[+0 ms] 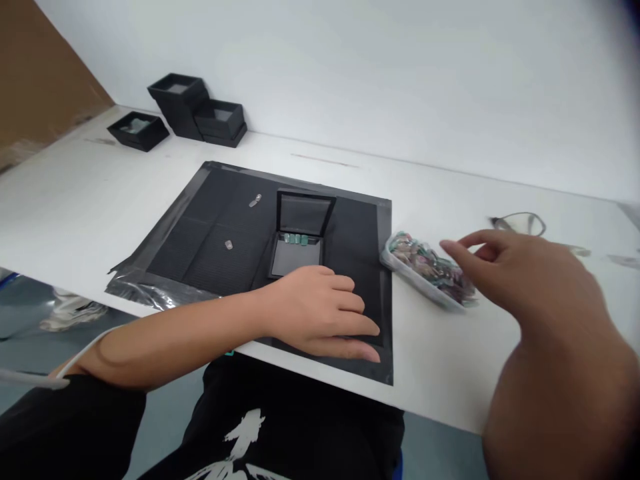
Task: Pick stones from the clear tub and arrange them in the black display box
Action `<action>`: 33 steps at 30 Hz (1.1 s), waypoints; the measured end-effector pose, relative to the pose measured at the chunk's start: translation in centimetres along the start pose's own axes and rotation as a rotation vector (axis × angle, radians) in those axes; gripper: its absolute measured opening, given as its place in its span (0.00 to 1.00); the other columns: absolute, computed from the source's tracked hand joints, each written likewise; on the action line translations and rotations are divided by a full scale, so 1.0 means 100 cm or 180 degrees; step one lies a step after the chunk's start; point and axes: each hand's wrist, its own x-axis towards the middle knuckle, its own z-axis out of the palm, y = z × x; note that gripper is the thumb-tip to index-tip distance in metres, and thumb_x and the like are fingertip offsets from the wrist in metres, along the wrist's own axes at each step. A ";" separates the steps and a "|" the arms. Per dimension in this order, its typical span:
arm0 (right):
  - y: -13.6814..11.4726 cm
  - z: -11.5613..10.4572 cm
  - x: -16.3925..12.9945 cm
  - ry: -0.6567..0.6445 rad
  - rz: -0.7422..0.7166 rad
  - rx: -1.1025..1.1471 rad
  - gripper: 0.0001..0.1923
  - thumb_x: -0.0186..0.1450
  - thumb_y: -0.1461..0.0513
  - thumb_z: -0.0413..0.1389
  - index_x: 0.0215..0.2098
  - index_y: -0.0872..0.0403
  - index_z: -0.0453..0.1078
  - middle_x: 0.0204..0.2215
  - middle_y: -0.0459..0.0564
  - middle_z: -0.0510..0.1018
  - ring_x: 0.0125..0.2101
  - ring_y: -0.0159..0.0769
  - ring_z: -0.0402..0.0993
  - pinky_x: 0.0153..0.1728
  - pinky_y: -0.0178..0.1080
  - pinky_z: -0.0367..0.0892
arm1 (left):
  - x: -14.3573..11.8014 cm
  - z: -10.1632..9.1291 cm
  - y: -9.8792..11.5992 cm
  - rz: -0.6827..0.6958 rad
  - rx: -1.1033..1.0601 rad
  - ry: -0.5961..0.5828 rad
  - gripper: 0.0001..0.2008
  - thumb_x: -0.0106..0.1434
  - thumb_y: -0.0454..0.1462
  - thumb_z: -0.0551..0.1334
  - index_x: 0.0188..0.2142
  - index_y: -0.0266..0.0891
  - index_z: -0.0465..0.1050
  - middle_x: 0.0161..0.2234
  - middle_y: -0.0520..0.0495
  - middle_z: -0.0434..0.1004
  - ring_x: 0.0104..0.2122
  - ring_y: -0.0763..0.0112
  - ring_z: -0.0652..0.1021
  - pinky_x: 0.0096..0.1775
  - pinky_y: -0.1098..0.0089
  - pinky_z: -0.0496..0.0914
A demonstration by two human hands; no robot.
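A small black hinged box (299, 239) lies open on a black mat (210, 233), with a row of green stones along its hinge line. My left hand (320, 312) rests flat on the mat just in front of the box, fingers loosely apart, holding nothing. My right hand (520, 273) hovers over the table to the right, fingers spread and pointing left toward a clear plastic tray (425, 270) heaped with several greenish and pink stones. It touches nothing. Two small pale stones (255, 199) (229, 245) lie loose on the mat left of the box.
Black boxes (200, 110) are stacked at the far left against the white wall, with one open box (137, 129) beside them. A pair of glasses (523, 223) lies behind my right hand. The white table's front edge runs just under my left wrist.
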 end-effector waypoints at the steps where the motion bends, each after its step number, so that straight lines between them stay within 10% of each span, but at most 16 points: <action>1: 0.010 0.002 0.008 -0.0410 -0.0029 0.0002 0.17 0.58 0.45 0.59 0.32 0.49 0.77 0.26 0.53 0.80 0.23 0.42 0.69 0.22 0.42 0.57 | 0.001 -0.001 0.000 -0.0006 0.0049 0.0044 0.17 0.70 0.49 0.56 0.40 0.44 0.80 0.29 0.54 0.80 0.28 0.75 0.74 0.28 0.68 0.62; 18: -0.008 0.021 -0.022 -0.2290 -0.1648 0.1113 0.10 0.60 0.55 0.58 0.38 0.47 0.76 0.22 0.42 0.76 0.21 0.32 0.70 0.22 0.35 0.63 | 0.001 0.007 -0.006 -0.0152 0.0260 -0.0532 0.18 0.71 0.44 0.55 0.56 0.40 0.70 0.56 0.46 0.75 0.58 0.63 0.71 0.55 0.63 0.65; 33: 0.012 0.009 -0.019 -0.1204 -0.1435 0.1561 0.18 0.58 0.44 0.62 0.38 0.46 0.78 0.20 0.43 0.75 0.19 0.31 0.67 0.19 0.36 0.59 | 0.001 0.005 0.001 -0.0290 0.0335 -0.0616 0.15 0.71 0.44 0.56 0.38 0.41 0.79 0.34 0.54 0.83 0.37 0.70 0.77 0.36 0.65 0.61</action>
